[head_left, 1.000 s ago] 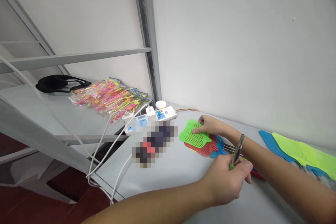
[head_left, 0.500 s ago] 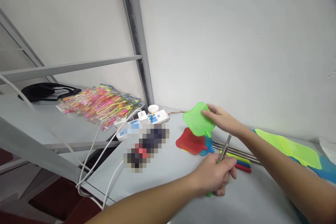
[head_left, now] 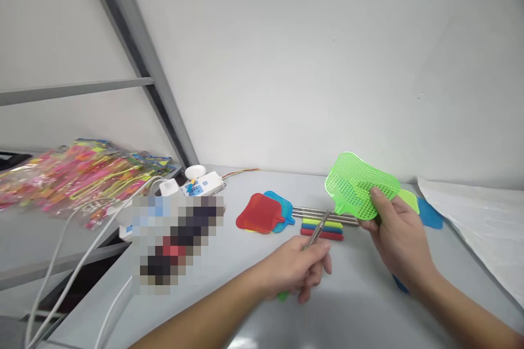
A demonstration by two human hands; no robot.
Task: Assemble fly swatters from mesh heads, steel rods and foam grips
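The right hand (head_left: 403, 240) pinches a green flyswatter head (head_left: 352, 181).

Handles (head_left: 332, 230) lie right of the overlapping swatter heads (head_left: 261, 212).

Green perforated paddle (head_left: 355, 179) near metal rod (head_left: 318, 230)

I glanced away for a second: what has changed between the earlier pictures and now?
The right hand has lifted the green mesh paddle off the red paddle and blue paddle, carried it to the right and turned it, so its neck now points down-left, toward the metal rod. The left hand still holds that rod; the red and blue paddles stay on the table.
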